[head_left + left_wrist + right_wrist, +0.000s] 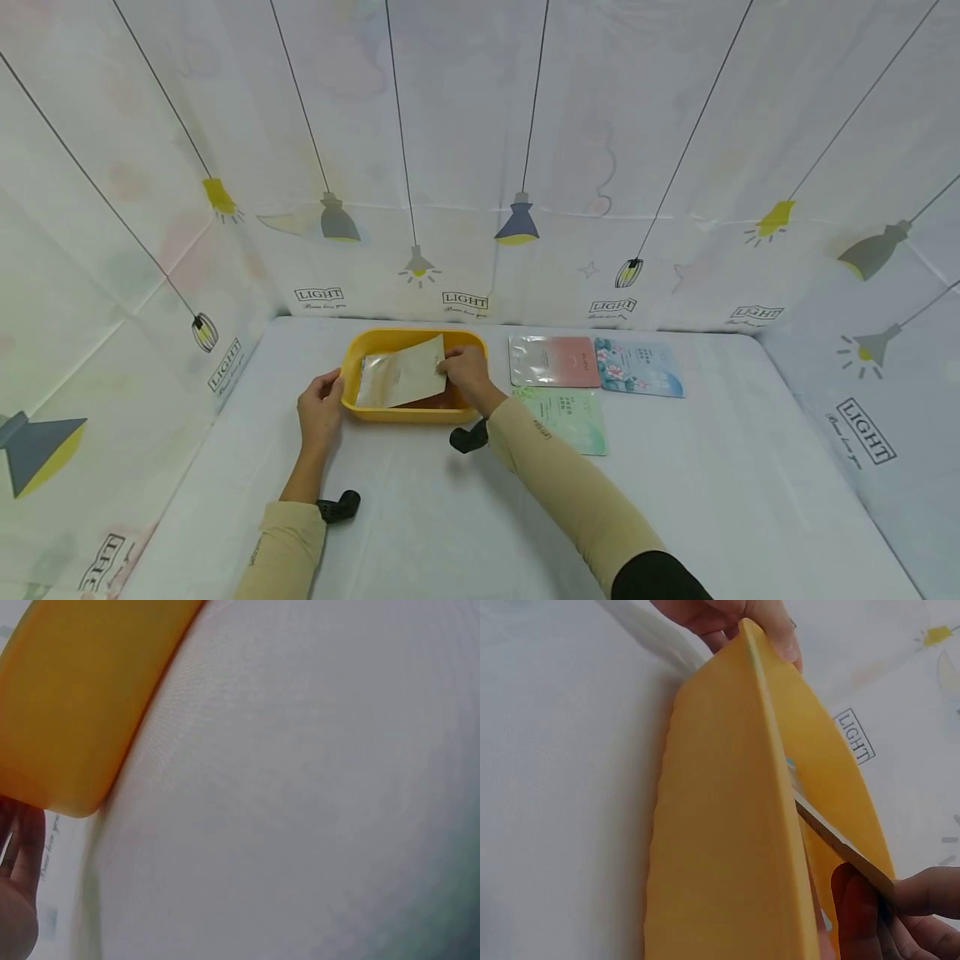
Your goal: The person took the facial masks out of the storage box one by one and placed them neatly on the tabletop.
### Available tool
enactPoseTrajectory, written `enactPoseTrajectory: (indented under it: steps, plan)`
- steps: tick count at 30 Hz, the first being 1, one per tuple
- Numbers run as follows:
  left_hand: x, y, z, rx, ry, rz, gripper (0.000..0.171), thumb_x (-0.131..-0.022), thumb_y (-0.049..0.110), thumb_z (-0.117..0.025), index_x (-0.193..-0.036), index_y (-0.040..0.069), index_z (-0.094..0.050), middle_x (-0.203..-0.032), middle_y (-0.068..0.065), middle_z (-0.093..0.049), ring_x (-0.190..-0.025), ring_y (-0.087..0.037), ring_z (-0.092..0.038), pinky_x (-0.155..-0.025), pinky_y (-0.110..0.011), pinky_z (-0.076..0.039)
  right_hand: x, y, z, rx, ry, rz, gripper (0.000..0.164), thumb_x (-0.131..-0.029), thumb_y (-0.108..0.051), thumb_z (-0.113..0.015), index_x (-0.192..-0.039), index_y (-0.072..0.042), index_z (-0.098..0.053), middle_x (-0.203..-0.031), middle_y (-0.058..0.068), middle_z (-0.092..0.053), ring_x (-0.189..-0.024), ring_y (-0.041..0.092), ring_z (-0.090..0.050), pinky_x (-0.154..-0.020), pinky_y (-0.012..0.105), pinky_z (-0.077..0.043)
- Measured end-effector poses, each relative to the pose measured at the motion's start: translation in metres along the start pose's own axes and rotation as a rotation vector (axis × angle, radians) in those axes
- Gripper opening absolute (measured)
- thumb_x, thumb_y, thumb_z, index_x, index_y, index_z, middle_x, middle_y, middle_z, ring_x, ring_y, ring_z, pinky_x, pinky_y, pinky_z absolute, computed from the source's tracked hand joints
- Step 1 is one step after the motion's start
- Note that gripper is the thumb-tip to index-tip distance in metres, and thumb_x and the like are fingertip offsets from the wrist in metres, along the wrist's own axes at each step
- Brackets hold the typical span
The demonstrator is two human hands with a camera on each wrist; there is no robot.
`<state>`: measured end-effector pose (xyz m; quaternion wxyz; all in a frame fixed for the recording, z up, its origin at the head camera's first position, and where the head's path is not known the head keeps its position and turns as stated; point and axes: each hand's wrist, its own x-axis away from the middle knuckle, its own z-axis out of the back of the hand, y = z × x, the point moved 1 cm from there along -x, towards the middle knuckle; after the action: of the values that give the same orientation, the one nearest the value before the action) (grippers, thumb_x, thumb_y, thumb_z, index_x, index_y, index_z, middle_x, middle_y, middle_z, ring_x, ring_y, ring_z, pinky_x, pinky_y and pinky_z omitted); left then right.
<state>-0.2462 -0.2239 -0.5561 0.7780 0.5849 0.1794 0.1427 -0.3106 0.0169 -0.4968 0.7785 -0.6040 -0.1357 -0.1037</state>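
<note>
The right hand pinches the right edge of a cream packet between thumb and fingers; the packet lies tilted within the yellow tray, covering most of what is beneath it. A reddish-brown surface peeks out below, too little to identify. The left hand grips the tray's left end, thumb at the rim; the left wrist view cuts off both this hand and the tray. The right wrist view shows the cream packet nearly edge-on, its lower part hidden by the tray's wall. On the tabletop, a pink packet adjoins a blue one; the right forearm partly hides a green packet, whose small print is illegible.
</note>
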Motion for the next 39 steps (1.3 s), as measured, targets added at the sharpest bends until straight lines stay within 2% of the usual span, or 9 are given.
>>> enactPoseTrajectory:
  steps: [7,19,29,39]
  plan:
    - [0.0,0.0,0.0,0.011,0.004,0.004,0.034,-0.1,0.024,-0.054,-0.124,0.001,-0.063,-0.119,-0.016,-0.065,-0.091,-0.003,-0.052,-0.072,-0.003,-0.041,0.001,0.0,0.006,-0.029,0.0,0.024,0.026,-0.084,0.0,-0.066,-0.11,0.003,-0.066,-0.107,0.018,-0.068,-0.083,0.022,-0.068,-0.076,0.035,-0.06]
    - [0.0,-0.003,-0.001,0.011,0.009,-0.011,0.035,-0.1,0.023,-0.053,-0.124,-0.002,-0.061,-0.12,-0.02,-0.064,-0.097,-0.012,-0.055,-0.074,-0.004,-0.042,0.007,-0.004,0.014,-0.09,-0.01,0.025,0.026,-0.083,0.002,-0.067,-0.109,0.004,-0.067,-0.105,0.018,-0.068,-0.076,0.019,-0.067,-0.074,0.034,-0.06]
    - [0.002,0.0,0.0,0.007,-0.012,0.021,0.036,-0.101,0.026,-0.053,-0.127,0.002,-0.061,-0.124,-0.015,-0.064,-0.099,-0.007,-0.053,-0.077,0.001,-0.041,0.012,-0.012,0.027,-0.139,-0.027,0.026,0.029,-0.084,0.003,-0.065,-0.113,0.005,-0.065,-0.105,0.016,-0.067,-0.072,0.015,-0.064,-0.071,0.031,-0.06]
    - [0.002,0.001,0.0,0.015,-0.01,0.025,0.034,-0.1,0.024,-0.054,-0.126,0.002,-0.061,-0.122,-0.014,-0.064,-0.101,-0.011,-0.054,-0.077,0.001,-0.041,0.014,-0.017,0.043,-0.12,-0.029,0.027,0.033,-0.086,-0.001,-0.066,-0.119,0.002,-0.063,-0.113,0.017,-0.067,-0.077,0.018,-0.067,-0.074,0.031,-0.06]
